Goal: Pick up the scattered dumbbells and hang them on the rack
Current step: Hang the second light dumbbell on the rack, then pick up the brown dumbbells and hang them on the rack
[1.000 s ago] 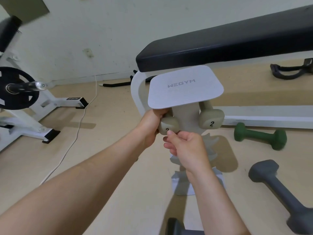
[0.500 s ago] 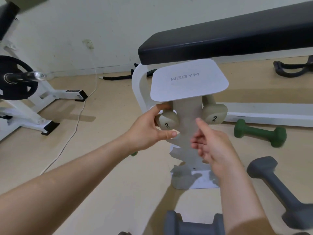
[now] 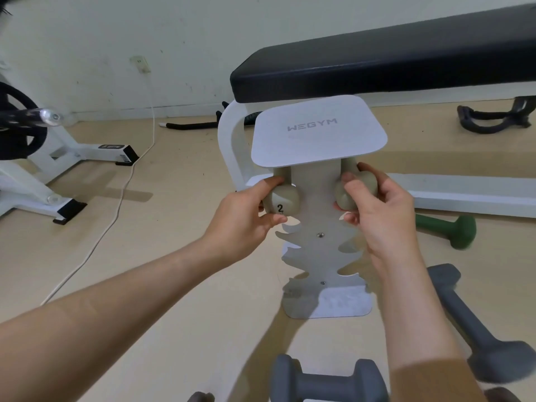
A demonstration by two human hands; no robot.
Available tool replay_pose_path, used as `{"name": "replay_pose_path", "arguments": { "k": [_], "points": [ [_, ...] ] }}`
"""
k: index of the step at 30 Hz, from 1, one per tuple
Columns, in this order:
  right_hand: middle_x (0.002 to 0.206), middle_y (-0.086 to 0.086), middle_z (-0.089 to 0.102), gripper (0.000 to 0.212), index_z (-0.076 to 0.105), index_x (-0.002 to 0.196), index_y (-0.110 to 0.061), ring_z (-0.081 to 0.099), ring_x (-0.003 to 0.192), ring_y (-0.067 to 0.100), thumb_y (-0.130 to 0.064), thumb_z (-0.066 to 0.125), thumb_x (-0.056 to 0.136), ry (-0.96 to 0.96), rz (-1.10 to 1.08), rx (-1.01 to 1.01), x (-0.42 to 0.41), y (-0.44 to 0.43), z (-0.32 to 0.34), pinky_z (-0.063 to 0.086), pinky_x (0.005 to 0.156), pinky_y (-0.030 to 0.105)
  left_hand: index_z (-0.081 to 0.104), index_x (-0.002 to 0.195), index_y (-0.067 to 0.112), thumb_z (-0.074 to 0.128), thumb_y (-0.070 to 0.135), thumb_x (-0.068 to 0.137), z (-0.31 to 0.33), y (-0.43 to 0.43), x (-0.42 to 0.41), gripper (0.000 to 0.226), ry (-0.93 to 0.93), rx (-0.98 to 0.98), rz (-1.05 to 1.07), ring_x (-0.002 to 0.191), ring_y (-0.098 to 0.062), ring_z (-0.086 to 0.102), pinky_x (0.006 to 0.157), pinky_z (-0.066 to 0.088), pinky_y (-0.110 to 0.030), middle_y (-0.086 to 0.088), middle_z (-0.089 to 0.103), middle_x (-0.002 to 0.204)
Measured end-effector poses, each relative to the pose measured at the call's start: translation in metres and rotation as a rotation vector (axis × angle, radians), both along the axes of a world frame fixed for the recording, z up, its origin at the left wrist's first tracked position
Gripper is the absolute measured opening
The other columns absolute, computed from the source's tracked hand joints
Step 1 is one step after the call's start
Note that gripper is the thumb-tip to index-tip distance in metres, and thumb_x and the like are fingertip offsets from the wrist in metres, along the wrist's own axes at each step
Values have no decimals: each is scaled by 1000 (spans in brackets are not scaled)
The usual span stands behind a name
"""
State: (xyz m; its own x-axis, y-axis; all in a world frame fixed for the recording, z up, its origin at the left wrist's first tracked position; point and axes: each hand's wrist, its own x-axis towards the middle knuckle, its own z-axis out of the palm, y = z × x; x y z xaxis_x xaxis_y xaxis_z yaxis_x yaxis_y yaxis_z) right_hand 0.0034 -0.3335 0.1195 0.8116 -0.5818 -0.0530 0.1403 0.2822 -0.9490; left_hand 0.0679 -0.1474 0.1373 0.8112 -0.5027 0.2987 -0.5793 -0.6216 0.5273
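A white rack (image 3: 317, 250) with a flat top plate stands on the floor in front of me. Two beige dumbbells hang in its top slots. My left hand (image 3: 246, 216) grips the left beige dumbbell (image 3: 281, 200), marked 2. My right hand (image 3: 374, 210) grips the right beige dumbbell (image 3: 348, 192) at its near head. A green dumbbell (image 3: 448, 229) lies on the floor to the right. One grey dumbbell (image 3: 475, 326) lies at the right, partly behind my right arm, and another grey dumbbell (image 3: 327, 381) lies at the bottom edge.
A black padded bench (image 3: 377, 68) on a white frame stands just behind the rack. A white barbell stand with a black weight plate (image 3: 17, 126) is at the left, with a white cable (image 3: 116, 207) across the floor. Black handles (image 3: 493, 120) lie at the far right.
My right hand has moved up and right from in front of the rack onto the right beige dumbbell. My left hand stays on the left beige dumbbell. The view has shifted slightly.
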Motion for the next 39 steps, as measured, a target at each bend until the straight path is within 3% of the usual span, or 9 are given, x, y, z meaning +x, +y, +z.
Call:
{"name": "replay_pose_path", "arguments": {
  "k": [7, 14, 19, 24, 27, 31, 33, 35, 39],
  "points": [
    [100, -2, 74, 33, 64, 119, -30, 73, 98, 24, -34, 71, 87, 2, 11, -63, -1, -5, -3, 43, 46, 10, 49, 139, 18, 73, 22, 85, 0, -1, 3, 59, -35, 48, -27, 98, -22, 64, 83, 42, -15, -2, 67, 116],
    [126, -13, 59, 45, 42, 133, -35, 69, 102, 18, -48, 57, 93, 26, 162, 137, -6, 9, -29, 50, 69, 30, 39, 141, 19, 75, 32, 82, -4, 3, 4, 71, 16, 62, -11, 98, -17, 59, 90, 50, -37, -2, 62, 117],
    [131, 6, 47, 51, 40, 122, -18, 62, 107, 29, -34, 68, 82, 383, 104, -405, -7, 26, -61, 54, 91, 48, 41, 141, 16, 73, 33, 84, -15, 22, -2, 68, 211, 148, 52, 87, -14, 66, 79, 51, -29, 3, 66, 114],
    [112, 8, 49, 25, 41, 100, -16, 51, 91, 26, -12, 56, 80, 349, -245, -613, -6, 42, -59, 40, 73, 32, 70, 81, 12, 61, 39, 92, -20, 50, -11, 31, 106, 613, -68, 69, -22, 60, 66, 45, -30, -5, 72, 77],
    [89, 8, 62, 10, 50, 84, -20, 61, 81, 27, -10, 53, 82, 349, 113, -554, -7, 75, -76, 45, 64, 30, 38, 54, 12, 46, 37, 99, -24, 62, -13, 52, -32, 875, -84, 62, -33, 45, 58, 33, -33, -5, 44, 52],
    [76, 0, 64, 3, 63, 85, -21, 66, 77, 22, -23, 62, 87, 577, 924, -695, -18, 124, -110, 46, 61, 27, 42, 70, 12, 45, 29, 100, -29, 85, -21, 35, -91, 1119, -233, 74, -34, 49, 55, 24, -32, -5, 52, 74],
    [83, -7, 61, 11, 62, 96, -22, 62, 84, 20, -27, 64, 87, 618, 1146, -788, -31, 156, -129, 47, 66, 27, 47, 85, 15, 49, 6, 87, -36, 113, -35, 9, -6, 1183, -396, 87, -28, 53, 53, 22, -30, 3, 46, 80],
    [100, -3, 64, 23, 61, 107, -22, 62, 91, 19, -30, 63, 85, 677, 1255, -826, -44, 176, -146, 50, 73, 28, 53, 100, 17, 47, -2, 77, -63, 145, -51, 30, 91, 1188, -460, 97, -21, 49, 56, 27, -29, 5, 47, 91],
    [127, -1, 60, 53, 54, 131, -25, 57, 114, 23, -37, 63, 80, 723, 1418, -1302, -69, 188, -170, 41, 94, 36, 55, 121, 21, 60, 18, 82, -140, 190, -83, 39, 344, 1069, -321, 114, -25, 49, 77, 50, -36, -3, 55, 120]
  ]
}}
